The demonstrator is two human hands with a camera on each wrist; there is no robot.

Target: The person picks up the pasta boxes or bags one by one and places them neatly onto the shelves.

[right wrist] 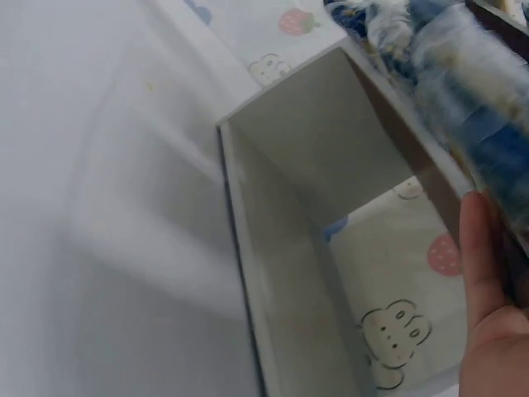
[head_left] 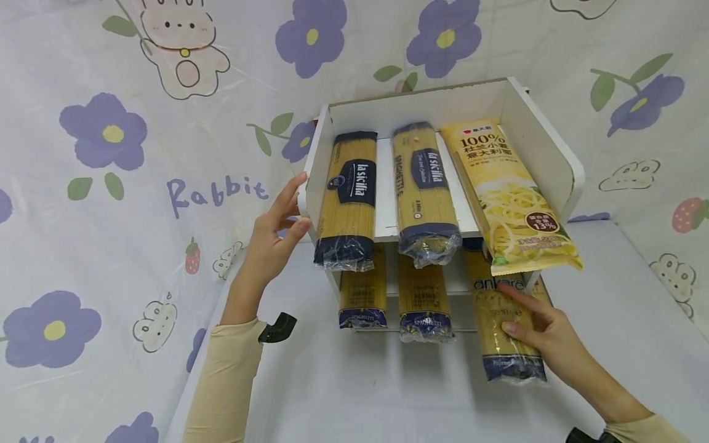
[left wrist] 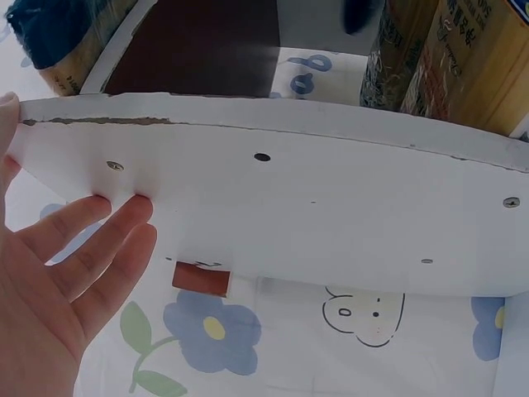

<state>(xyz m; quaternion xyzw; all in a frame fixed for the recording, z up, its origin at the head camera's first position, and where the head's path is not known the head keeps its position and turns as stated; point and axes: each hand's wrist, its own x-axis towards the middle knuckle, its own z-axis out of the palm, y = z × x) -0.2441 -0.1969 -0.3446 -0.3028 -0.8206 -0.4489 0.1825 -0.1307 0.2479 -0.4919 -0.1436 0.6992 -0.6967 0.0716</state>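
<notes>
My left hand (head_left: 271, 240) rests its fingertips on the outer left side of a white shelf unit (head_left: 545, 141), its thumb by the front edge. Seen from the left wrist, fairly straight fingers (left wrist: 116, 256) touch the side panel (left wrist: 331, 215). At the lower right, my right hand (head_left: 548, 338) holds a long yellow spaghetti pack (head_left: 512, 335) marked "ankara" by its right side, index finger and thumb over its front. This pack juts out of the middle level, further than its neighbours. Its far end is hidden under the top shelf.
On the top level lie two blue-banded la sicilia spaghetti packs (head_left: 350, 203) and a yellow noodle pack (head_left: 512, 197), ends over the edge. Two more spaghetti packs (head_left: 362, 289) poke out below. The lowest compartment (right wrist: 289, 207) shows from the right wrist. A patterned cloth (head_left: 166, 258) hangs behind.
</notes>
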